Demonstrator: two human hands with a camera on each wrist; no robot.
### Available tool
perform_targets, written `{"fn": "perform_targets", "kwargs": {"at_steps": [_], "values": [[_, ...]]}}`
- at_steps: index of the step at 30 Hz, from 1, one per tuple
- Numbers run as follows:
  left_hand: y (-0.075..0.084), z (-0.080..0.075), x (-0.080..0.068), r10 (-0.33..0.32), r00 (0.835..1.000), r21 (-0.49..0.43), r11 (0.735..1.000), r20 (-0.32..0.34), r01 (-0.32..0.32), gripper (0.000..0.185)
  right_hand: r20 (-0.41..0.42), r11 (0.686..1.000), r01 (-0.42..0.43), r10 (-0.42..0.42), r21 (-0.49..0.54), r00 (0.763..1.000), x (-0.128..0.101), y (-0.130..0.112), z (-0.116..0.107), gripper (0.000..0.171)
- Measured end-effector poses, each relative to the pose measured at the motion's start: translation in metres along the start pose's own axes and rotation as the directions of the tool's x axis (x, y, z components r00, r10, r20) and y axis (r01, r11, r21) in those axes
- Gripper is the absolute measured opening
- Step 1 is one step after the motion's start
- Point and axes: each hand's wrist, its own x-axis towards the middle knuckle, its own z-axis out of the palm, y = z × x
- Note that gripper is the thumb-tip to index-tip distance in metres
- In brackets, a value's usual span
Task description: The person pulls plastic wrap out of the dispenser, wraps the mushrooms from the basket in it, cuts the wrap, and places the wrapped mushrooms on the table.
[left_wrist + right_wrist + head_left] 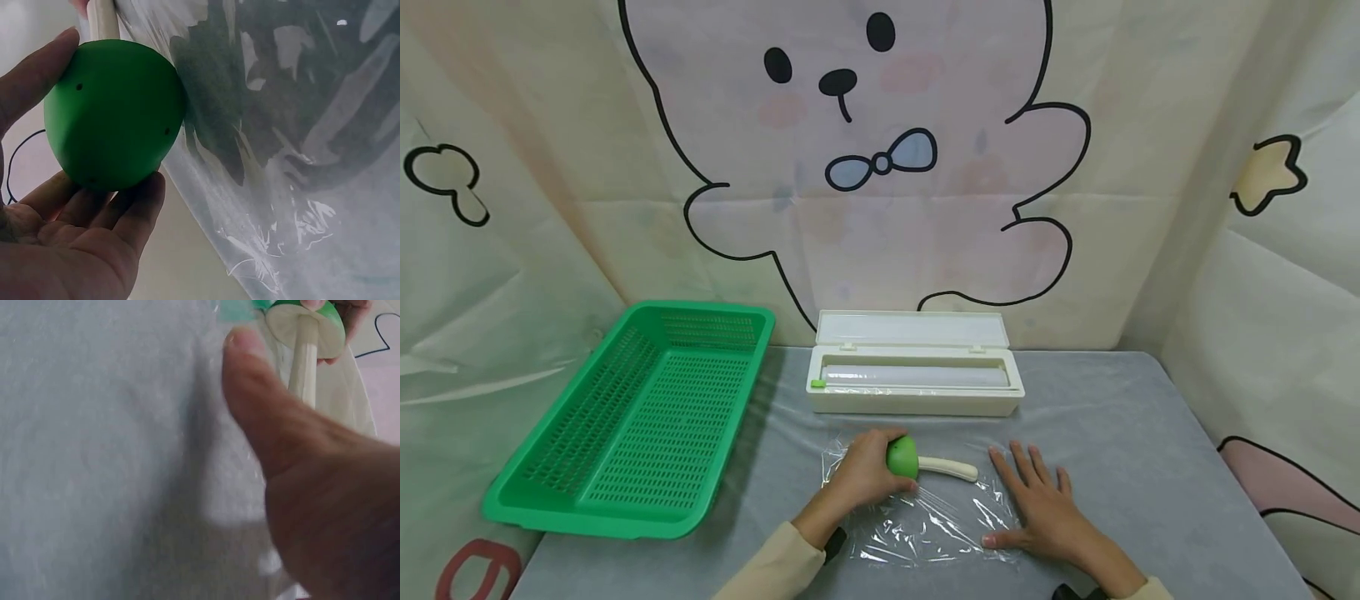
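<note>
My left hand [867,468] grips a toy mushroom [902,458] by its green rounded cap, thumb on one side and fingers on the other in the left wrist view. Its cream stem [949,468] points right, toward my other hand. Under the mushroom lies a wrinkled sheet of clear cling film [925,525], spread over the table. My right hand [1037,508] has its fingers spread at the film's right edge, palm down. In the right wrist view, the thumb [250,381] stretches out beside the film, with the mushroom's pale underside beyond it.
Behind the hands stands a white cling film dispenser [917,403], lid raised, with a roll inside and a small green slider [818,384] at its left. A green perforated basket [580,523] sits on the left of the grey table [1150,467]. Printed curtains hang behind and beside it.
</note>
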Motion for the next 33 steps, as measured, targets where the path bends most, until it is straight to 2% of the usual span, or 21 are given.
{"fn": "perform_targets", "kwargs": {"at_steps": [7,12,16,22,25,28,30,33], "values": [[-0.002,0.0,0.002,0.016,1.0,-0.013,1.0,-0.002,-0.016,0.073,-0.086,0.994,0.086,-0.081,0.06,0.993,-0.003,0.005,-0.005,0.12],[-0.002,-0.002,0.002,0.022,1.0,0.007,1.0,0.001,-0.022,0.074,-0.165,0.985,0.147,-0.129,0.096,0.978,-0.003,0.009,-0.005,0.112],[-0.001,-0.003,0.001,0.021,1.0,-0.008,1.0,0.003,-0.021,0.074,-0.22,0.972,0.204,-0.175,0.114,0.96,-0.004,0.009,-0.005,0.105],[-0.001,-0.007,-0.003,0.004,1.0,-0.035,0.999,-0.015,-0.004,0.078,-0.297,0.951,0.305,-0.275,0.058,0.914,-0.006,0.009,-0.002,0.096],[-0.002,-0.014,-0.01,-0.021,0.999,-0.075,0.997,-0.042,0.018,0.082,-0.314,0.934,0.356,-0.332,0.023,0.89,-0.007,0.009,0.001,0.082],[-0.005,-0.022,-0.019,-0.027,0.996,-0.092,0.996,-0.082,0.019,0.081,-0.327,0.902,0.432,-0.402,0.021,0.855,-0.009,0.009,0.004,0.072],[-0.009,-0.027,-0.025,-0.011,0.995,-0.103,0.995,-0.101,0.001,0.079,-0.306,0.89,0.456,-0.426,0.029,0.851,-0.011,0.009,0.005,0.067],[-0.019,-0.032,-0.033,0.022,0.993,-0.135,0.99,-0.116,-0.038,0.076,-0.242,0.895,0.444,-0.423,0.039,0.874,-0.015,0.01,0.005,0.059]]}}
